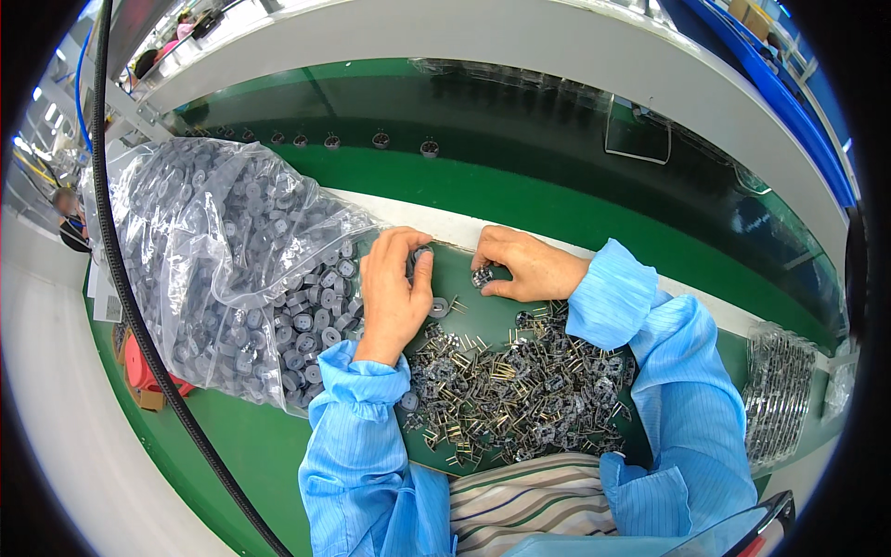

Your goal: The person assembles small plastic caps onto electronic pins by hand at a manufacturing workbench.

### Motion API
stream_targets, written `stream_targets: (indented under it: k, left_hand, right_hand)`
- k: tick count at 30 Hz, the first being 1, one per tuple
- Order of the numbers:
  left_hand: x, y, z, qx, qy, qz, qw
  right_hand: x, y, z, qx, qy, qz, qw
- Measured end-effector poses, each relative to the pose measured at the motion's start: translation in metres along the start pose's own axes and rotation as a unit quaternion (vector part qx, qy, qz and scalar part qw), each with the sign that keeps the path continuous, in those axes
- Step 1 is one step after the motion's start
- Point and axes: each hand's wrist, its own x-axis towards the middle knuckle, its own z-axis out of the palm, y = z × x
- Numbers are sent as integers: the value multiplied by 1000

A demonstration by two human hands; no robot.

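Observation:
My left hand [392, 290] is closed around a small grey round plastic part [420, 252], held between thumb and fingers. Just to its right, my right hand [531, 266] pinches a small dark part with metal pins [481, 277]; the fingers cover some of it. The two hands are apart. Below them lies a heap of dark pieces with brass-coloured pins [520, 390]. One loose grey round cap [438, 307] rests beside my left thumb. To the left, a large clear plastic bag [200, 232] is full of such grey caps, some spilling from its mouth [316, 311].
Beyond a white rail [445, 225], a green belt [538, 181] carries a row of small round parts [380, 140]. Stacked clear plastic trays [775, 399] stand at the right. A black cable [121, 260] crosses the left side, near a red object [139, 364].

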Motion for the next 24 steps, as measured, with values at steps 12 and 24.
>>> stream_targets:
  k: [12, 24]
  left_hand:
    - [-6, -12, 9, 99, -38, 6, 994]
    - [-8, -12, 13, 88, -54, 17, 994]
  right_hand:
    - [-24, 91, -73, -183, 131, 388, 894]
    - [2, -29, 18, 33, -38, -72, 996]
